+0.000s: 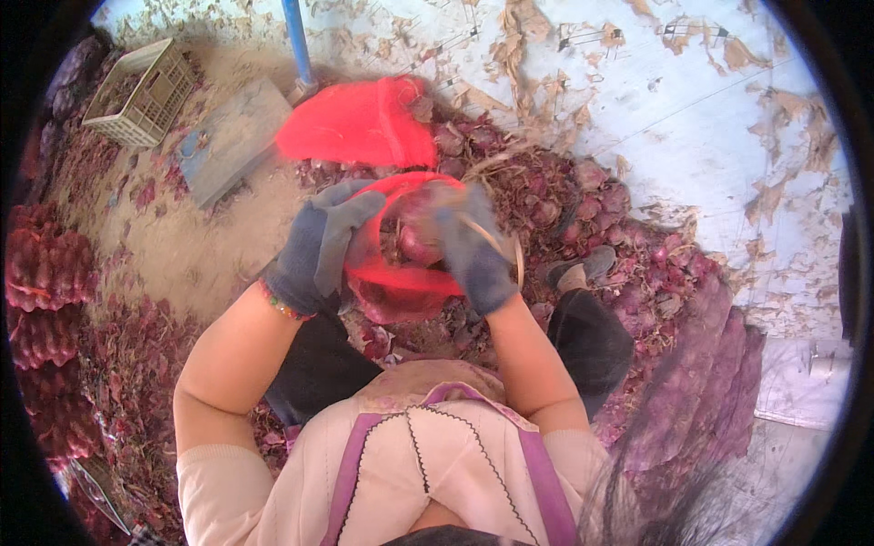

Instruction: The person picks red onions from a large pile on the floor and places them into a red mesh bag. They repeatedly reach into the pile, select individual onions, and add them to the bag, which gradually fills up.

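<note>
A red mesh sack (389,297) with red onions (418,244) inside stands between my knees, its mouth spread wide. My left hand (328,235), in a grey-blue work glove, grips the left side of the sack's rim. At the right side of the mouth is my right hand (478,246), gloved alike and blurred; a thin tan strip, perhaps a dry stalk or a cord, curves beside it. Whether its fingers hold anything is unclear. Just beyond the sack, more red mesh material (362,123) lies on the onion heap.
Loose red onions (546,211) are heaped ahead and to the right. Filled mesh sacks (689,382) lie at the right, others (48,266) at the far left. A plastic crate (143,92), a flat board (235,143) and a blue pole (297,41) are at the back left.
</note>
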Available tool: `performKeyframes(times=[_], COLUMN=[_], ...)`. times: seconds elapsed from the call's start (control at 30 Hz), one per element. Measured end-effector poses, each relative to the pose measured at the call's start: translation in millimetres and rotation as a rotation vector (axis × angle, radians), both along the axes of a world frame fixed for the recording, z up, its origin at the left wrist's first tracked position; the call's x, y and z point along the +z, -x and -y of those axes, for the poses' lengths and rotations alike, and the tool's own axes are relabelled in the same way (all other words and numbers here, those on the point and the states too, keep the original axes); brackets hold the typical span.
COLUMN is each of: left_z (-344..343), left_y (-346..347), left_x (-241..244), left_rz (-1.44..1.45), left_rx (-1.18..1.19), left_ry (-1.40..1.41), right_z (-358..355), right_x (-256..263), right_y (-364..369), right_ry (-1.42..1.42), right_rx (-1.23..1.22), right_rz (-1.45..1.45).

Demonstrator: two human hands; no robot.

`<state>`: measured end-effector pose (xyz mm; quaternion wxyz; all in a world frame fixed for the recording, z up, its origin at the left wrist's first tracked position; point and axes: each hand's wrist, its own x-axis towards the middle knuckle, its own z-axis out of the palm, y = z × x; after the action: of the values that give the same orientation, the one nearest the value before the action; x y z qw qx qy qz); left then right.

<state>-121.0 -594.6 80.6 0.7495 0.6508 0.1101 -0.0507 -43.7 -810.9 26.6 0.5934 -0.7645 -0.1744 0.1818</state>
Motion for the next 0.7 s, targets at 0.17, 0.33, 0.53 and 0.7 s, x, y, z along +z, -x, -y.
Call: performKeyframes(times=[0.17,0.33,0.53,0.7], left_z=[9,-1,10,20], left_y=[1,9,0,-28], left_x=[-7,-4,6,9], left_rz=[0.391,0.017,-0.047,-0.220], left_rx=[-0.032,0.066,0.177,0.277], left_ry=[-0.469,-0.216,-0.335,-0.638], right_z=[-52,-24,166,287], right_x=[-74,-90,-102,-202], right_y=[9,-3,-63,-103], right_ry=[0.969,0.458,0.281,1.309], right_rx=[0.638,0.192,-0.294,0.196], right_rz=[0.900,0.319,0.086,-0.001])
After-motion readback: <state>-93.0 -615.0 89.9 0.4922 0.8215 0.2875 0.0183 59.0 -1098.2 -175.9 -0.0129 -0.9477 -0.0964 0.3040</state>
